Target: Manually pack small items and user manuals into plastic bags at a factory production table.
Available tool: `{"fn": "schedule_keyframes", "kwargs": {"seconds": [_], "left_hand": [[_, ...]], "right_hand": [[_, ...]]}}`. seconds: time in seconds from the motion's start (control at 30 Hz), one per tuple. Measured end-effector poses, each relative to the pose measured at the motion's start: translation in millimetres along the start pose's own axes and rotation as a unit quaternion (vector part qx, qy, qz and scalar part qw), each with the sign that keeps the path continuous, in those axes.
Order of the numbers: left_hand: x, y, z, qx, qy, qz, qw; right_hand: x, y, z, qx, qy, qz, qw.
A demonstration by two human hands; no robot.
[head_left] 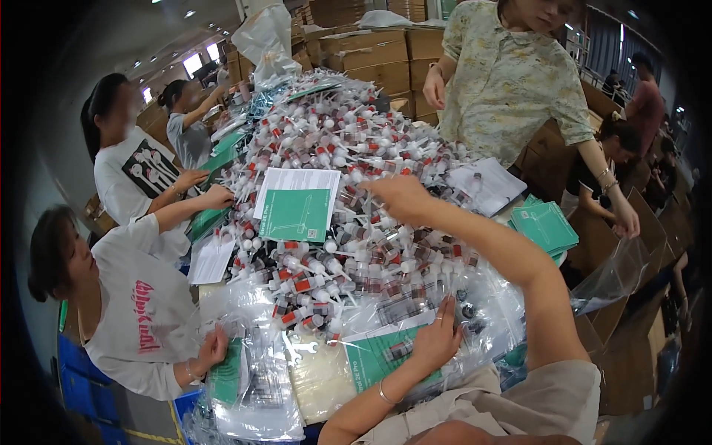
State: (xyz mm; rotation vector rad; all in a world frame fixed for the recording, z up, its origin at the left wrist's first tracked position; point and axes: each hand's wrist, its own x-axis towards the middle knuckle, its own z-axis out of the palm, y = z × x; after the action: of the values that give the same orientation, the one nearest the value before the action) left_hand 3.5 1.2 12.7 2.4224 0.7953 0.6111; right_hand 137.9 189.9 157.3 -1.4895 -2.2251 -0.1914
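Observation:
My left hand (436, 343), wearing a bracelet, lies with its fingers stretched out and together on a clear plastic bag (486, 304) near the table's front edge. Under the plastic beside it shows a green booklet (374, 363) with a small dark-labelled item on it. My right hand (400, 200) reaches over a big heap of small bottles (334, 144) with white nozzle caps and red or dark contents. Its fingers are bent together at the heap; whatever is between them is hidden. Just left of it, a green booklet (297, 215) lies on white paper atop the heap.
Two people work along the left side; the nearer one's hand (213, 347) is at another bagged green booklet. Across the table at right, a person (512, 81) holds a clear bag (612, 278). Green booklets (545, 226) are stacked at right. Cardboard boxes (371, 59) stand behind.

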Motion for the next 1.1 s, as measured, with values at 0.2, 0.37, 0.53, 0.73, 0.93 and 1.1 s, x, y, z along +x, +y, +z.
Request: {"fn": "schedule_keyframes", "kwargs": {"seconds": [0.2, 0.37, 0.53, 0.73, 0.93, 1.1], "left_hand": [[3.5, 3.2, -0.6, 0.008, 0.019, 0.025, 0.999], [0.2, 1.5, -1.9, 0.015, 0.036, 0.029, 0.999], [1.0, 1.8, -2.3, -0.001, 0.015, 0.023, 1.0], [0.3, 1.2, -3.1, -0.009, 0.024, 0.021, 0.999], [2.3, 1.4, -1.8, 0.001, 0.03, 0.031, 0.999], [2.8, 0.4, -2.0, 0.007, 0.041, 0.037, 0.998]], "right_hand": [[-21.1, 126.8, -18.6, 0.076, 0.072, 0.077, 0.992], [-39.6, 157.4, -2.2, 0.064, -0.173, 0.132, 0.974], [-50.7, 180.2, 35.8, -0.071, -0.209, 0.138, 0.965], [-49.3, 178.2, 54.5, -0.086, -0.129, 0.097, 0.983], [-44.3, 186.9, 62.7, -0.122, -0.152, 0.062, 0.979], [-35.0, 183.5, 63.6, -0.179, -0.209, 0.045, 0.961]]}}
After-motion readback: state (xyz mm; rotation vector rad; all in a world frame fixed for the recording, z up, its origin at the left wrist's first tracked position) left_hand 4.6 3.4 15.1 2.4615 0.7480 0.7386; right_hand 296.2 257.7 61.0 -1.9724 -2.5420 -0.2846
